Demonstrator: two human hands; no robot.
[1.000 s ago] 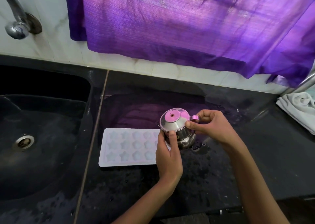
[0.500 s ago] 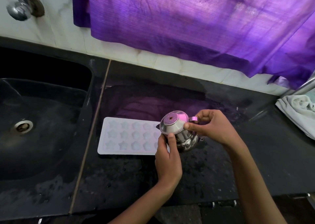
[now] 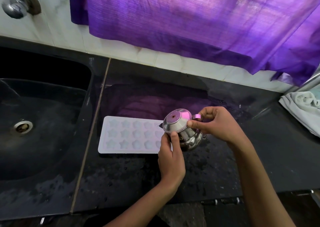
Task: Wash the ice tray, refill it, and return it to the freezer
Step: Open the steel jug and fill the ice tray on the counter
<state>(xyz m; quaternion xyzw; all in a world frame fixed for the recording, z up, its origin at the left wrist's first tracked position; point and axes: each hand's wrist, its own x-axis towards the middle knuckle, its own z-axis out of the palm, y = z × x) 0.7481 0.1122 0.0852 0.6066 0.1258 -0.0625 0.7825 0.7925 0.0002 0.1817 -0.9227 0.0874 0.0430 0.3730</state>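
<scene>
The white ice tray (image 3: 131, 135) lies flat on the black table (image 3: 225, 166), just right of the sink (image 3: 43, 123). It has star-shaped cups. Its right end is hidden behind a small shiny steel kettle (image 3: 183, 131). The kettle is tipped toward the tray. The left hand (image 3: 170, 159) has its grip closed around the kettle's front side, thumb up. The right hand (image 3: 216, 124) has its grip pinched on the kettle's lid edge and handle. A purple curtain (image 3: 190, 19) hangs behind. A tap (image 3: 15, 7) sticks out above the sink.
</scene>
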